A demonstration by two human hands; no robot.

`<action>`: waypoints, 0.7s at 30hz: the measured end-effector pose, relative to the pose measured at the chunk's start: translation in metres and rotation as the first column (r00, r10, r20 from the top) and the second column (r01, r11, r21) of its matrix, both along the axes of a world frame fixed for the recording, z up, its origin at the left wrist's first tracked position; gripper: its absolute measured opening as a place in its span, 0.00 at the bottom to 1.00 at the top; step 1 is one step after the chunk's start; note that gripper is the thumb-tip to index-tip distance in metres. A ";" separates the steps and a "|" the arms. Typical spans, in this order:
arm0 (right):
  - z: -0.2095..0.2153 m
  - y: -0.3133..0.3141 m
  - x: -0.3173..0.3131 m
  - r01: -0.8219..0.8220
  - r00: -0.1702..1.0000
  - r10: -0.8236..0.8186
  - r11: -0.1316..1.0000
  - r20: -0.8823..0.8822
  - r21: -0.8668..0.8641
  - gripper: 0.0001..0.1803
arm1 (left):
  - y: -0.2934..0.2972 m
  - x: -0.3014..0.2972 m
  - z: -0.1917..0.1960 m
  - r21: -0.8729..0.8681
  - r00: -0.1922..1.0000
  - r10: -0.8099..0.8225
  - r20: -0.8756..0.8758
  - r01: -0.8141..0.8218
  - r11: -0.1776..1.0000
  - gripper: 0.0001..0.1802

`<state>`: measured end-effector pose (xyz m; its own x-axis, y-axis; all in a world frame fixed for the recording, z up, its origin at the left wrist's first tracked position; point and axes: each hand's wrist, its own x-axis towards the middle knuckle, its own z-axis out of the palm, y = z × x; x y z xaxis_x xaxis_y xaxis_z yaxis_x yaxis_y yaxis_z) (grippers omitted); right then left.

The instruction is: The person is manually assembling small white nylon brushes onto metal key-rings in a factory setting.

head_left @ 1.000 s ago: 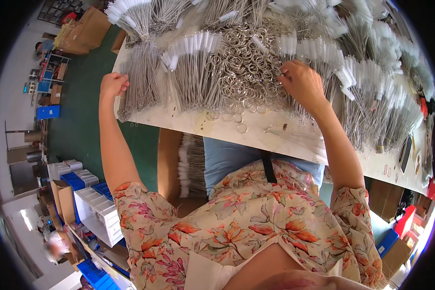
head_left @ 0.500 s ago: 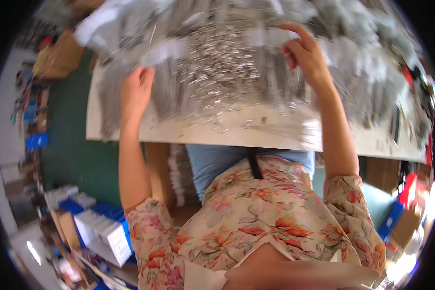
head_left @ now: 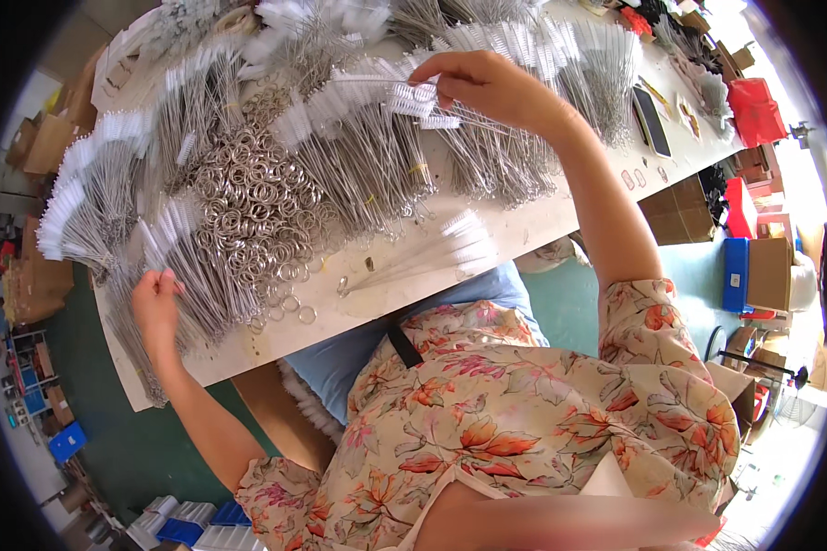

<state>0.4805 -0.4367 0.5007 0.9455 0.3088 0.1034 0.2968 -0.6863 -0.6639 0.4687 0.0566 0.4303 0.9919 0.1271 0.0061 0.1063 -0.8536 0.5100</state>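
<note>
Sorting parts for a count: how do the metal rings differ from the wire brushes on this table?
The metal rings are small round loops in one loose pile; the wire brushes are long, straight, white-bristled and lie in bundles. The right hand holds brushes, not rings. Both are silvery metal.

Two hands are showing, one dark phone [head_left: 651,120] is lying on the counter [head_left: 542,220], and wire brushes [head_left: 368,165] and metal rings [head_left: 253,216] are lying uncountable.
</note>
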 end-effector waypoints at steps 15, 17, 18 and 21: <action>-0.004 0.078 0.042 -0.034 0.976 -0.074 0.877 0.204 0.479 0.07 | -0.010 0.003 -0.002 -0.288 0.987 0.036 0.155 0.010 0.957 0.09; 0.011 0.081 0.049 -0.175 0.959 -0.045 0.687 0.280 0.706 0.10 | -0.008 0.003 -0.004 -0.345 0.982 0.015 0.188 0.051 0.937 0.09; 0.034 0.091 0.043 0.065 0.979 -0.194 0.565 0.056 0.822 0.14 | -0.007 0.002 -0.005 -0.380 0.965 0.046 0.257 0.057 0.923 0.09; 0.039 0.060 0.039 0.000 0.995 -0.089 0.444 0.044 0.896 0.15 | -0.019 -0.006 0.009 -0.472 0.902 0.213 0.376 -0.012 0.882 0.10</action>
